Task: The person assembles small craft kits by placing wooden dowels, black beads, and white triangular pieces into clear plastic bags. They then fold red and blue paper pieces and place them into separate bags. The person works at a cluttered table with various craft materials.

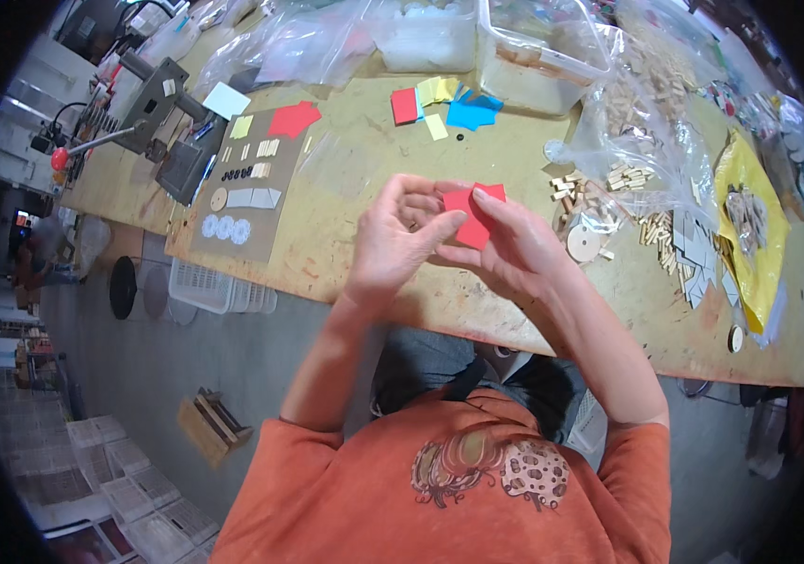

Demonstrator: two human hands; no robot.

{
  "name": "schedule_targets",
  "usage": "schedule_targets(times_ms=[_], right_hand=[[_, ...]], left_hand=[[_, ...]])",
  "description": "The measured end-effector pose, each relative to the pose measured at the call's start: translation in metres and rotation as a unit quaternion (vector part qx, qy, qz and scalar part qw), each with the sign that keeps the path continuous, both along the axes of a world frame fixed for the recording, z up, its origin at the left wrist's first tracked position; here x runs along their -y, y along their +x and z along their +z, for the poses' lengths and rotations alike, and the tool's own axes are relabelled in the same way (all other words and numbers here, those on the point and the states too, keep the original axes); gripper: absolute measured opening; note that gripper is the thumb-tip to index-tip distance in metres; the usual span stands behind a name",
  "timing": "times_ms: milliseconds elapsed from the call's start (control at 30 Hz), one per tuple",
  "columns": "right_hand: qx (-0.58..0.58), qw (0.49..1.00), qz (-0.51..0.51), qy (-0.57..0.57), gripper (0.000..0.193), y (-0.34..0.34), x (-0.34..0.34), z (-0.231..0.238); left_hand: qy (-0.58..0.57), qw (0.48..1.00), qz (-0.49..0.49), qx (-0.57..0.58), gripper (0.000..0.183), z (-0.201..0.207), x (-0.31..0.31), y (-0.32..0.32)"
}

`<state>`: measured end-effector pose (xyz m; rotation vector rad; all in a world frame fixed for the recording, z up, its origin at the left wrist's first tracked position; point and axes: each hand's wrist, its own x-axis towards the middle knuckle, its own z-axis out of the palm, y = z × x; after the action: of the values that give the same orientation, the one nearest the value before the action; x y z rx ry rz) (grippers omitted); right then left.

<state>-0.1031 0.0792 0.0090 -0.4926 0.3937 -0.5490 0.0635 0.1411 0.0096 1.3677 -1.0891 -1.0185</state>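
Observation:
A small piece of red card (468, 230) is between my two hands above the near middle of the workbench. My right hand (520, 246) pinches it, with the thumb lying over its upper right part. My left hand (393, 237) has its thumb on the card's left edge, and its fingers curl behind. Whether the red piece is one sheet or several, I cannot tell. Beyond my hands lie a red stack (406, 106), yellow slips (437, 91) and blue cards (473, 111).
A brown board (256, 226) at left bears rows of small wooden, black and clear parts. Wooden pieces (576, 193), grey cards (693, 254) and a yellow bag (750, 235) lie at right. A clear bin (534, 85) stands behind; a lever press (176, 132) is far left.

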Motion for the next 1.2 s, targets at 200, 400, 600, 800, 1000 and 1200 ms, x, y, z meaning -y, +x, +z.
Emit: schedule_targets(times_ms=[200, 400, 600, 800, 1000, 1200], right_hand=[[-0.036, 0.999, -0.001, -0.014, 0.035, -0.014, -0.007, -0.027], [-0.060, 0.995, -0.079, -0.002, 0.037, -0.018, 0.000, -0.021], [-0.009, 0.998, -0.062, 0.015, 0.042, -0.016, -0.004, -0.021], [0.090, 0.996, -0.018, 0.016, 0.046, -0.013, -0.007, -0.024], [0.076, 0.996, -0.028, 0.027, 0.045, -0.010, -0.011, -0.024], [0.067, 0.997, -0.028, 0.028, 0.039, -0.009, -0.012, -0.028]], left_hand=[[-0.036, 0.993, 0.040, -0.104, 0.009, -0.035, -0.011, -0.005], [0.019, 0.965, 0.092, 0.247, 0.012, -0.027, -0.016, 0.029], [-0.109, 0.921, 0.135, 0.350, 0.017, -0.027, -0.013, 0.024], [-0.064, 0.983, 0.023, 0.171, 0.011, -0.011, -0.007, -0.025], [-0.031, 0.998, -0.022, -0.052, 0.007, -0.013, -0.008, -0.027], [0.027, 0.998, -0.042, 0.050, 0.009, -0.016, -0.014, -0.008]])
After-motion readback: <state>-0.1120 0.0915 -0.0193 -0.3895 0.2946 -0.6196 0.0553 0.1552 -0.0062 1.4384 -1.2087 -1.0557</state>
